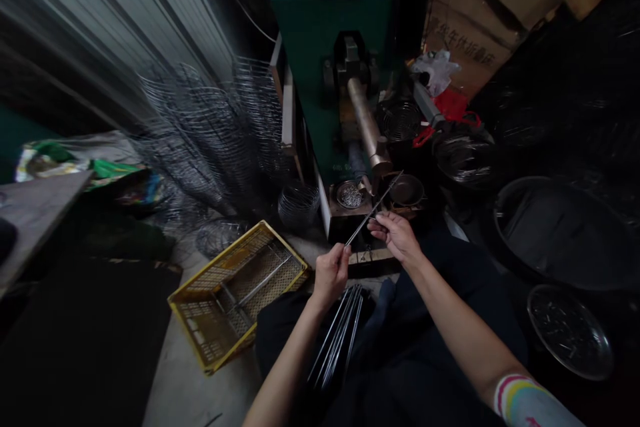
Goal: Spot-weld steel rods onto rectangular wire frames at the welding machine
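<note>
My left hand point(331, 273) is closed round the near end of a thin metal rod point(361, 225), which slants up and away to the right. Beside the rod's middle, my right hand point(396, 235) has its fingers pinched together on something small that I cannot make out. The rod's far end lies in front of the machine's metal arm point(367, 121). Several similar rods point(336, 340) rest on my lap between my forearms. A small dish of metal pieces point(350, 194) sits just beyond my hands, with a dark round dish point(406, 191) to its right.
A yellow crate point(200, 347) with a few metal parts stands at the left. Behind it rise stacks of wire rings point(200, 127). The green machine point(310, 80) is ahead. At the right are a large dark basin point(500, 213) and a metal tray point(605, 353) of small pieces.
</note>
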A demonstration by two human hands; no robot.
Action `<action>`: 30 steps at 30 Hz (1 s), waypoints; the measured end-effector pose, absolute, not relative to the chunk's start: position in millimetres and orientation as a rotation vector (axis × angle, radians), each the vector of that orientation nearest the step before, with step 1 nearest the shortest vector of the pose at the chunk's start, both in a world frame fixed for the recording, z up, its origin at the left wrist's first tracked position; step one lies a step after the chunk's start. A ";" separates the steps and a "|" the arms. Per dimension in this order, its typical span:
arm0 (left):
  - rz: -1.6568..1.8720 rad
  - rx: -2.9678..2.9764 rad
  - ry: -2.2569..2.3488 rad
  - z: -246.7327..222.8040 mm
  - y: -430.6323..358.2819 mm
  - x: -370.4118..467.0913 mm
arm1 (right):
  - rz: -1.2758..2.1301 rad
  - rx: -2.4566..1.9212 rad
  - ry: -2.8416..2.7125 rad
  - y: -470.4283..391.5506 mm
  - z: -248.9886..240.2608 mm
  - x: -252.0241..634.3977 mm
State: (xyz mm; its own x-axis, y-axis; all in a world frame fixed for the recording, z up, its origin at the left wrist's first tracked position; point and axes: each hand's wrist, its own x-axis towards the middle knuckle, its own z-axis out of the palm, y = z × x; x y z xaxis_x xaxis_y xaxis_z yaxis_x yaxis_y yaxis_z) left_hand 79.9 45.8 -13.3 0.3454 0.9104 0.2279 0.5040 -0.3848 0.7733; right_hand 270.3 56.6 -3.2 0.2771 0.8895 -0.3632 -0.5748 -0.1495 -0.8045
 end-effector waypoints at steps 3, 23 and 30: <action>0.877 2.011 1.236 -11.0 46.6 81.2 | 1.238 -1.172 -0.428 57.0 -2.4 270.8; 0.942 2.023 1.238 -13.1 53.5 87.6 | 1.132 -1.241 -0.543 70.6 7.0 279.7; 0.936 1.997 1.237 -9.2 56.3 90.7 | 1.111 -1.252 -0.578 75.1 10.9 282.1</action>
